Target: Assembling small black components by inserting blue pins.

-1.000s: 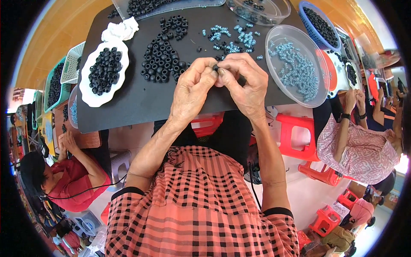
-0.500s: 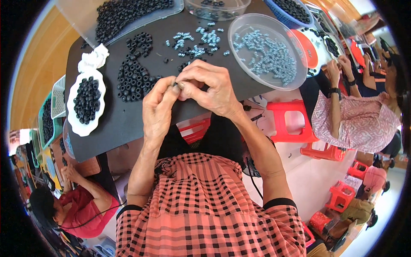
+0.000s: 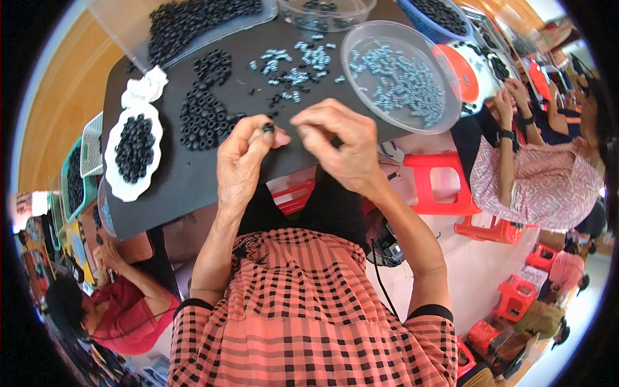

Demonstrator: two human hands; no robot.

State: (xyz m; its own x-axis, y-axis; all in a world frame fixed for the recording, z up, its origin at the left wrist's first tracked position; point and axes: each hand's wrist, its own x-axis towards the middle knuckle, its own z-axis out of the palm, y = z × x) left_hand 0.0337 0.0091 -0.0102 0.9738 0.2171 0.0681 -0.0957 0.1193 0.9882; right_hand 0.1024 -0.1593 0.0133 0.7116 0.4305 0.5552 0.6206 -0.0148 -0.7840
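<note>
My left hand point(image 3: 242, 151) pinches a small black ring-shaped part point(image 3: 268, 128) between thumb and fingertips, above the front of the dark table point(image 3: 174, 187). Apart from it, to the right, my right hand point(image 3: 342, 142) is curled with thumb and fingers close together; whether anything sits between them is too small to make out. Loose black ring-shaped parts point(image 3: 205, 122) lie in a pile left of my left hand. Beyond my hands are scattered small light-blue ribbed pieces point(image 3: 314, 57), with some black bits among them.
A clear round tub point(image 3: 351, 71) of light-blue pieces stands at the right. At the left is a white scalloped plate point(image 3: 119, 187) of black parts, beside crumpled white tissue point(image 3: 145, 85). A clear bin point(image 3: 222, 37) of black parts stands behind. Co-workers sit on both sides.
My hands have come apart. The right hand has moved away to the right, and the black part now shows in the left fingertips.
</note>
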